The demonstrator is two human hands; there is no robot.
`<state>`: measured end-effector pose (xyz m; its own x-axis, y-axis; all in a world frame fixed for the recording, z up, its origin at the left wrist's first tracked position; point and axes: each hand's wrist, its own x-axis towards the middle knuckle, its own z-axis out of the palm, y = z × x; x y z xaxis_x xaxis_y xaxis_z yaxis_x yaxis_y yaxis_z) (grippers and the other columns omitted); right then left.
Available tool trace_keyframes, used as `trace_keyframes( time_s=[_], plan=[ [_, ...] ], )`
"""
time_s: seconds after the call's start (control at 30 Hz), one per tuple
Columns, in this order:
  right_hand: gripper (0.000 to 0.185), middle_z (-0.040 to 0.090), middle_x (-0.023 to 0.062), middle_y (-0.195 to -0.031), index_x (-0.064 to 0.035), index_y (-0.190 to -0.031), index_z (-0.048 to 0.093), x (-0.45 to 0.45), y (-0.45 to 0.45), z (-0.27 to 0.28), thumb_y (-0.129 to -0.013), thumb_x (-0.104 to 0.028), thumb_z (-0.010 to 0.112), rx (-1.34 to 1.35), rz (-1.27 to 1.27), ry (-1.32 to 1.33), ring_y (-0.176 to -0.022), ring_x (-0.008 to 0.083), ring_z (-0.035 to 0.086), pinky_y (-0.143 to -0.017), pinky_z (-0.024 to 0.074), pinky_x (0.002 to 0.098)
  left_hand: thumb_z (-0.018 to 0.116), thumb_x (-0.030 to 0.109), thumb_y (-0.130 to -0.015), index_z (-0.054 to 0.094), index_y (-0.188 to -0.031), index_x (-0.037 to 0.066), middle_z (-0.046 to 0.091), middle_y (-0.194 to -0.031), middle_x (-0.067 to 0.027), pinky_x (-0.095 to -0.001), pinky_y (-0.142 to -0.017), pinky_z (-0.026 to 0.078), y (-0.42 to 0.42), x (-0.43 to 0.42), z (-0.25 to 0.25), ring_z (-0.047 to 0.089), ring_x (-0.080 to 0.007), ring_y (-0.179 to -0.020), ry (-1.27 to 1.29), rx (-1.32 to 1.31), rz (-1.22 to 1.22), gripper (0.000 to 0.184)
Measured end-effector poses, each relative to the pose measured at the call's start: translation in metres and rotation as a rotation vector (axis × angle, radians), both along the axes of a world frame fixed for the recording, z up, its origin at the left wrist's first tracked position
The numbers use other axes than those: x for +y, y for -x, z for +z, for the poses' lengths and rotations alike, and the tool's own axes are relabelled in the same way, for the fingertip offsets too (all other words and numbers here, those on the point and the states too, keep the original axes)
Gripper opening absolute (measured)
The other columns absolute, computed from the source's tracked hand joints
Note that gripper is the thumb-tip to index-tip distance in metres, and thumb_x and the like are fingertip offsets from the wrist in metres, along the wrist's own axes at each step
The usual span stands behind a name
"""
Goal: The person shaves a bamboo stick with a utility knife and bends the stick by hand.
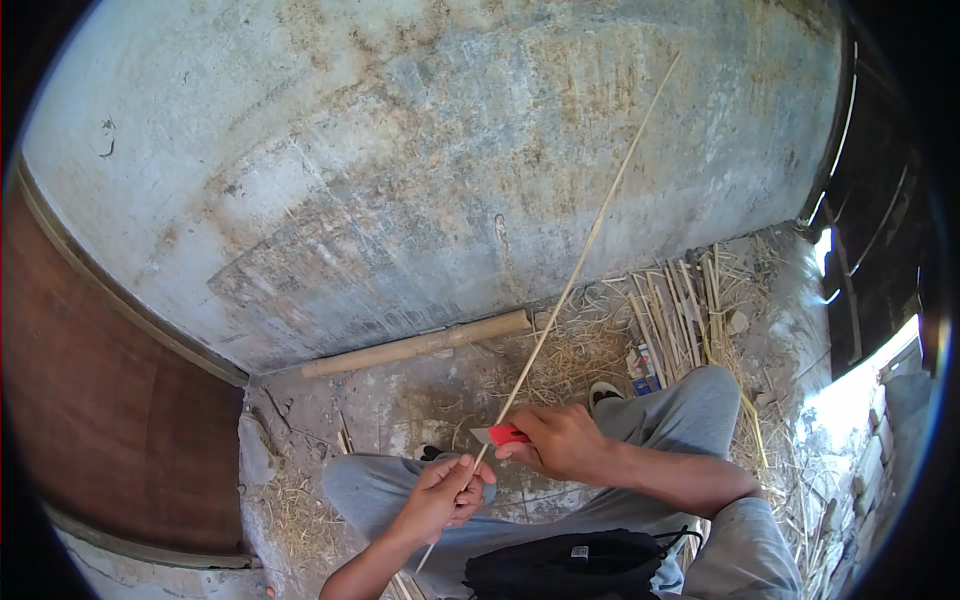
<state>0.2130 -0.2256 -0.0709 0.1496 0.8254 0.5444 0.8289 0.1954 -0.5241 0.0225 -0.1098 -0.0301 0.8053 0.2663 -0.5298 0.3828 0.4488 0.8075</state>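
Note:
A long thin bamboo strip (590, 240) runs from below my left hand up in front of the wall, leaning to the right. Fingers of my left hand (445, 497) pinch it near its lower end. My right hand (560, 443) is wrapped round the red handle of a utility knife (508, 434). Its blade points left and lies at the strip, just above my left fingers; whether it cuts in, I cannot tell. A black bag or pouch (565, 565) rests in my lap, between my grey-trousered legs.
A bamboo pole (420, 343) lies along the foot of the stained wall (400, 180). Split bamboo sticks (680, 310) are stacked at the right, with curly shavings (575, 365) on the floor and a small blue-and-white packet (643, 370). A brown wooden panel (120, 390) stands at the left.

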Motion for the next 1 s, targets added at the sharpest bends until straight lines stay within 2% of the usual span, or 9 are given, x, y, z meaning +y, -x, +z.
trace_keyframes(
  time_s=[0.1, 0.17, 0.27, 0.4, 0.47, 0.77, 1.0],
  plan=[
    [0.033, 0.063, 0.0106, -0.073, -0.0038, -0.096, 0.062, -0.007, 0.013, 0.003, -0.088, -0.035, 0.070, 0.013, -0.088, 0.032, -0.058, 0.0284, 0.066, -0.046, 0.0500, 0.0369, 0.038, 0.040, -0.106, 0.056, -0.098, 0.000, 0.032, -0.061, 0.0040, -0.0222, -0.041, 0.022, 0.004, -0.002, -0.010, 0.027, -0.0049, -0.047, -0.070, -0.005, 0.017, 0.044],
    [0.030, 0.064, 0.0111, -0.075, -0.0027, -0.098, 0.063, -0.012, 0.021, 0.004, -0.089, -0.030, 0.069, 0.057, -0.180, -0.029, -0.059, 0.0284, 0.066, -0.046, 0.0503, 0.0366, 0.039, 0.040, -0.106, 0.056, -0.098, 0.001, 0.032, -0.061, 0.0041, -0.0220, -0.042, 0.021, 0.008, -0.006, -0.015, 0.027, -0.0049, -0.048, -0.144, -0.010, 0.035, 0.044],
    [0.028, 0.065, 0.0116, -0.076, -0.0021, -0.101, 0.063, -0.026, 0.024, 0.010, -0.089, -0.027, 0.068, 0.095, -0.180, 0.006, -0.059, 0.0289, 0.066, -0.047, 0.0505, 0.0376, 0.040, 0.041, -0.105, 0.056, -0.099, 0.001, 0.032, -0.061, 0.0041, -0.0219, -0.042, 0.021, 0.020, -0.006, -0.021, 0.027, -0.0049, -0.048, -0.090, 0.010, 0.022, 0.044],
    [0.028, 0.065, 0.0116, -0.075, -0.0034, -0.101, 0.064, -0.036, 0.025, -0.016, -0.090, -0.029, 0.068, 0.092, -0.142, 0.026, -0.058, 0.0296, 0.066, -0.046, 0.0505, 0.0392, 0.041, 0.041, -0.105, 0.056, -0.099, 0.001, 0.032, -0.061, 0.0042, -0.0221, -0.042, 0.020, 0.037, -0.010, -0.035, 0.027, -0.0050, -0.048, -0.001, 0.073, 0.033, 0.043],
    [0.029, 0.066, 0.0114, -0.074, -0.0053, -0.101, 0.065, -0.042, 0.037, -0.022, -0.089, -0.031, 0.068, 0.079, -0.166, 0.189, -0.056, 0.0305, 0.066, -0.046, 0.0502, 0.0411, 0.040, 0.040, -0.106, 0.055, -0.098, 0.003, 0.031, -0.062, 0.0043, -0.0225, -0.042, 0.019, 0.045, -0.014, -0.043, 0.027, -0.0050, -0.047, 0.026, 0.125, 0.021, 0.040],
    [0.026, 0.066, 0.0123, -0.069, -0.0057, -0.094, 0.066, -0.037, 0.044, -0.042, -0.090, -0.031, 0.067, 0.155, -0.222, 0.191, -0.053, 0.0319, 0.064, -0.046, 0.0494, 0.0433, 0.038, 0.035, -0.107, 0.053, -0.094, 0.005, 0.032, -0.059, 0.0048, -0.0235, -0.040, 0.019, 0.072, -0.026, -0.053, 0.027, -0.0052, -0.045, -0.016, 0.204, 0.045, 0.036],
    [0.027, 0.067, 0.0115, -0.073, -0.0064, -0.098, 0.067, -0.044, 0.058, -0.037, -0.090, -0.032, 0.067, 0.185, -0.151, 0.188, -0.055, 0.0315, 0.065, -0.048, 0.0498, 0.0442, 0.037, 0.037, -0.107, 0.051, -0.094, 0.006, 0.031, -0.062, 0.0050, -0.0230, -0.041, 0.015, 0.066, -0.029, -0.052, 0.026, -0.0047, -0.047, 0.020, 0.184, 0.038, 0.036]
  ],
)
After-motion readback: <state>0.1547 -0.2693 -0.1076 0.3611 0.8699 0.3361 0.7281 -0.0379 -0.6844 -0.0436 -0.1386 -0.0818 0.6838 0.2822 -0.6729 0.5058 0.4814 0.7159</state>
